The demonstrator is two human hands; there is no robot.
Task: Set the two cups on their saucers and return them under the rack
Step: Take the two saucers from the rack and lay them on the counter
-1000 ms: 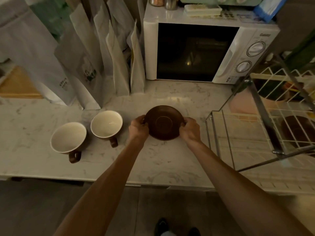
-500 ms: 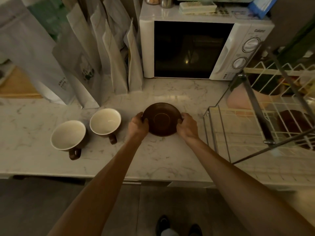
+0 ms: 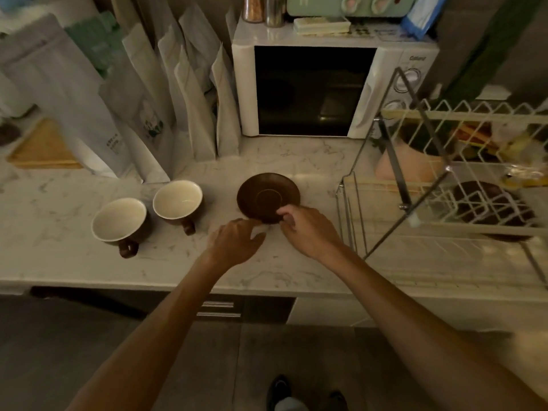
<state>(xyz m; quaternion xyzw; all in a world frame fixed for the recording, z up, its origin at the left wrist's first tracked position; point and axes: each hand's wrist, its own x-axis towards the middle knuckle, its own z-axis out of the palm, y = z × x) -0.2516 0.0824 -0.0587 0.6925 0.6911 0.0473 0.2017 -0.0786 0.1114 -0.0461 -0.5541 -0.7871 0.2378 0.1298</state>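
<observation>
Cups (image 3: pixel 177 200) sit left of the saucer (image 3: pixel 268 198), nearest the left hand (image 3: pixel 234 243), loosely spread and empty; right hand (image 3: pixel 308 229) pinches the saucer's near rim.

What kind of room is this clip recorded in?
Most likely a home kitchen: a white microwave stands at the back of a marble-look counter, a wire dish rack sits at the right, and two cups and a brown saucer are out on the counter.
</observation>
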